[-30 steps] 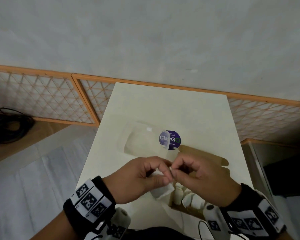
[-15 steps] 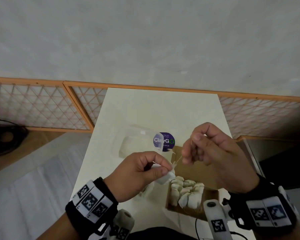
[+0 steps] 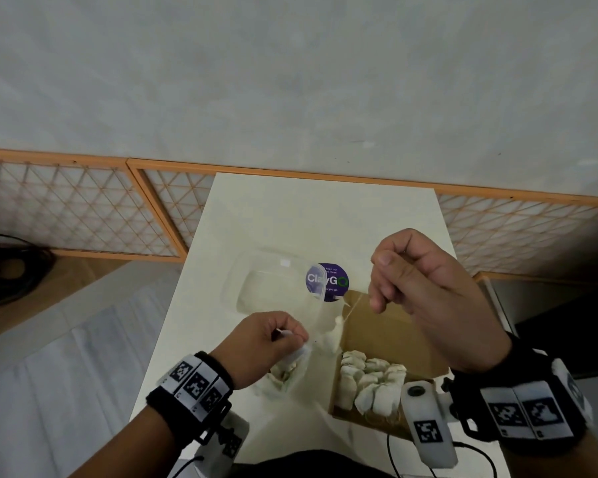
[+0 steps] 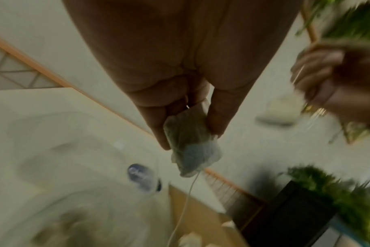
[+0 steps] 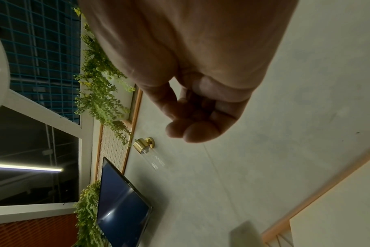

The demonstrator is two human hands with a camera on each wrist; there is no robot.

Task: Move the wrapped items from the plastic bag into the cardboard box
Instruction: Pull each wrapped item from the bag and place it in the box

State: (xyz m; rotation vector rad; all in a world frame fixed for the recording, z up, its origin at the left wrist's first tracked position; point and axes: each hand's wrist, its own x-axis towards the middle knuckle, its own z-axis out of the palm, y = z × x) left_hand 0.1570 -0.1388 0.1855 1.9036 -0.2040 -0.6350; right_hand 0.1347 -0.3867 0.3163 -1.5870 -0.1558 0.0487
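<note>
**The two tea bags are now pulled apart by the string**

Your cream rectangular table [image 3: 325,208] fills the middle of the head view. On it, at the lower right, lies the open brown cardboard box [image 3: 390,334], and a row of white wrapped tea bags [image 3: 370,381] already stands at its near end. At the lower centre, under your left wrist, is the clear plastic bag [image 3: 283,377] with some wrapped items left inside. Above it is a transparent plastic lid [image 3: 273,288], partly over a round purple sticker [image 3: 328,282].

A second ago both your hands were close together, low over the table. Now your right hand [image 3: 425,294] has gone up and to the right, above the far part of the box. Its fingers are curled and pinch a thin white string [image 3: 354,303], and a small white tea bag [image 3: 332,334] hangs from it at the left edge of the box. Your left hand [image 3: 270,343] stayed low. Its thumb and fingers pinch another thin paper tea bag [image 4: 190,140], and its own string hangs free below.

I think the tangle is now opened, so each bag can go separately into the box. The hanging one is nearly over it; lower it slowly, because it can swing.
</note>
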